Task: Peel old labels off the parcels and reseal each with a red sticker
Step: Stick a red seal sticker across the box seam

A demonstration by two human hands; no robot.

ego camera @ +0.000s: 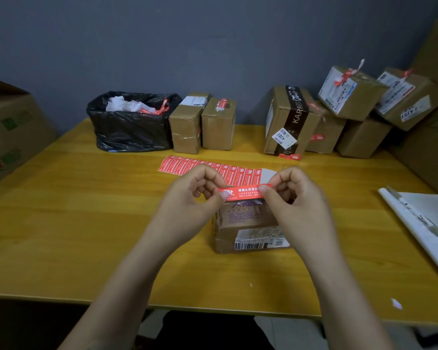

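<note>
A red sticker (244, 192) is held stretched flat between the two hands, just above the far top edge of a small cardboard parcel (248, 228) that sits on the yellow worktop (86, 198) near its centre. The left hand (200, 195) is closed in a pinch on the sticker's left end, thumb and forefinger together; the right hand (292, 195) is pinched in the same way on its right end. The other fingers of both hands are curled in.

The step in hand is judged to be the sealing of this parcel. It would be done best if the sticker were kept taut and level, lowered so that it bridges the flap seam, and pressed down from the middle outward so that no crease or bubble is trapped. The adhesive side should be touched as little as possible, only at the pinched ends.

A barcode label (261, 239) is seen on the parcel's near face; whether it is meant to be removed cannot be told.

The sheet of spare stickers (200, 168) lies at 12 o'clock from the parcel. A black waste bag (129, 125) stands at about 11 o'clock, and a heap of stacked parcels (339, 114) at about 1 o'clock.
</note>
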